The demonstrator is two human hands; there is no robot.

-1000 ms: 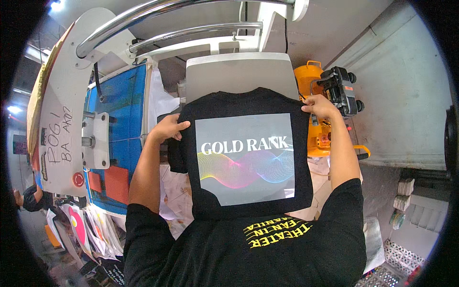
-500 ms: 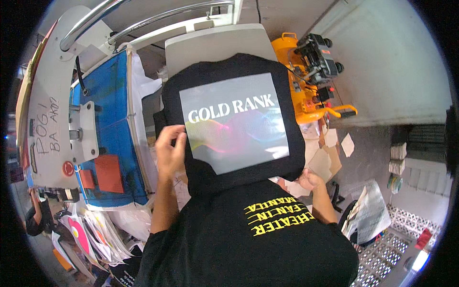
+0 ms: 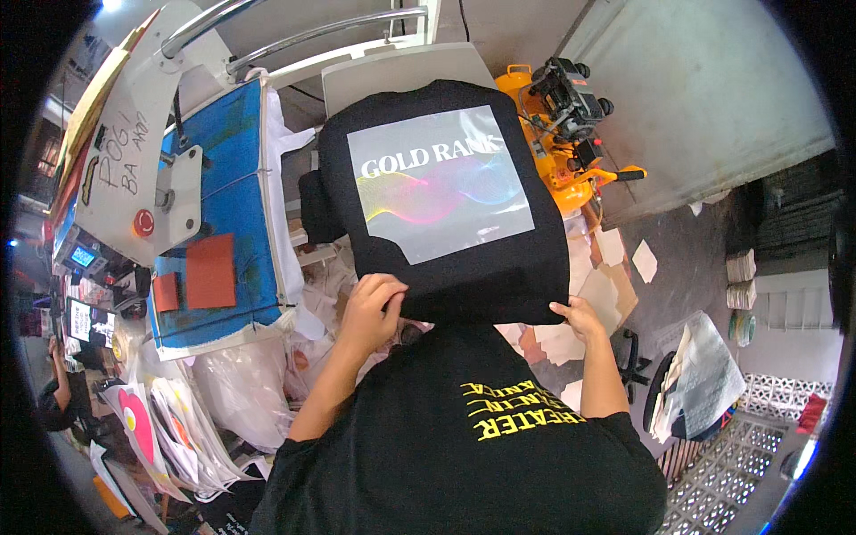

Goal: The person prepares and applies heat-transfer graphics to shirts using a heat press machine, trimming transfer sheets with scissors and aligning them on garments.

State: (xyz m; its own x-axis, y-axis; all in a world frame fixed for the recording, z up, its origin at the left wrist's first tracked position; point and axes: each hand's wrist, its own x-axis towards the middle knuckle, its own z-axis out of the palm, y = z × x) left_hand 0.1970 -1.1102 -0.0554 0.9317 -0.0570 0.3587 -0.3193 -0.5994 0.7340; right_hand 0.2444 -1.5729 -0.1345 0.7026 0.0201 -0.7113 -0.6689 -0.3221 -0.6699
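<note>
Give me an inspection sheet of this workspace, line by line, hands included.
Surface: pale grey flat board with rounded corners, upper end showing, the rest covered.
Work items: black fabric shirt spread over the board; glossy grey sheet with white lettering and a coloured wave lying on the shirt.
Clutter: loose pale paper sheets on the floor at right; crumpled clear plastic at left.
Left hand: at the shirt's lower left edge; grip unclear.
Right hand: holding the shirt's lower right corner.
Cables: thin black cord hanging beyond the board.
Surroundings: orange metal tank machine at right; blue rectangular pad at left.
</note>
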